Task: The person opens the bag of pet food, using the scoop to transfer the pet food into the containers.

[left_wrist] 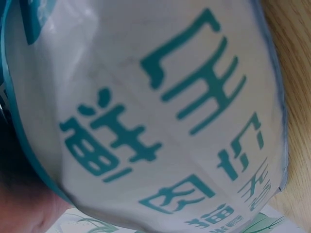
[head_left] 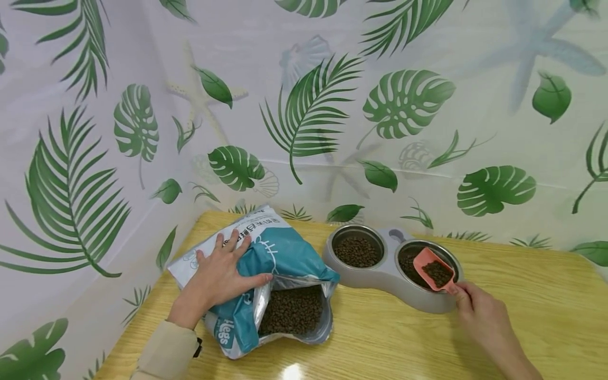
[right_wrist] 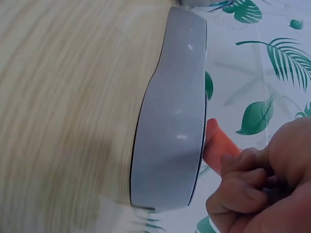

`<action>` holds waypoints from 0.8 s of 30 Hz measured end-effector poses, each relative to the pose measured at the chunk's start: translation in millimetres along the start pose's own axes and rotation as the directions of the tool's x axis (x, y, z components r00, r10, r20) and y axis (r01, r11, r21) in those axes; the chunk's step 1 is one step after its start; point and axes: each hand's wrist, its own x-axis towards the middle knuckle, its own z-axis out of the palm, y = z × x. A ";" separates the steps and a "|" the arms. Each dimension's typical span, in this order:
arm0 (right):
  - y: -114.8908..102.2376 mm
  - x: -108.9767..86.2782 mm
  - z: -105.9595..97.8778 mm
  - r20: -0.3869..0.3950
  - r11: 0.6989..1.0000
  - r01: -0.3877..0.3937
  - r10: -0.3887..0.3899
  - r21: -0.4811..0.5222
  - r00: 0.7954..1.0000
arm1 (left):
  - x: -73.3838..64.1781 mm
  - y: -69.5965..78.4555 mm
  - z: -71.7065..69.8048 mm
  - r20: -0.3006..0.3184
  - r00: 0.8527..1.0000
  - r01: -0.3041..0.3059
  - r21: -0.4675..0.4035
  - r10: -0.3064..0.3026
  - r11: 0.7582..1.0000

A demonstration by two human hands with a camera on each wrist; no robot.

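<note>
My right hand (head_left: 486,319) grips the handle of a small coral-pink scoop (head_left: 423,257), which carries some brown kibble (head_left: 438,273). The scoop is over the right bowl of a grey double pet feeder (head_left: 391,282), and kibble shows in both steel bowls. In the right wrist view, curled fingers (right_wrist: 243,189) surround the scoop's handle beside the feeder's side wall. My left hand (head_left: 218,274) lies with spread fingers on a teal and white pet food bag (head_left: 290,248), thumb near its opening. Kibble (head_left: 294,311) fills the bag's open mouth, which faces the front.
The bag and feeder stand on a yellow wood-grain table (head_left: 380,343), the bag close to the feeder's left end. A white cloth (head_left: 323,195) printed with green leaves hangs behind the table and along its left side.
</note>
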 end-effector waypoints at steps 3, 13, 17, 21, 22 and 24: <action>4.7 2.0 1.8 -0.050 0.997 0.032 -0.035 -0.065 0.998 | -0.9 0.2 -0.2 0.004 1.000 0.002 -0.004 -0.002 1.000; 8.6 2.3 13.2 -0.103 0.966 0.082 -0.110 -0.245 0.989 | -0.2 1.0 1.1 0.006 1.000 0.003 -0.001 -0.003 1.000; 3.6 2.9 18.4 -0.105 0.963 0.092 -0.122 -0.253 0.987 | -0.2 1.2 1.7 0.002 1.000 0.004 0.000 -0.004 1.000; 1.8 3.8 18.4 -0.121 0.958 0.090 -0.127 -0.273 0.985 | -0.2 1.0 2.1 -0.006 1.000 0.004 0.001 -0.004 1.000; 2.3 3.5 17.5 -0.117 0.956 0.084 -0.121 -0.280 0.986 | 0.0 0.8 2.2 -0.006 1.000 0.003 0.002 -0.003 1.000; 4.1 2.7 15.6 -0.123 0.951 0.080 -0.121 -0.299 0.985 | 0.5 0.6 1.8 -0.008 1.000 0.000 0.007 0.000 1.000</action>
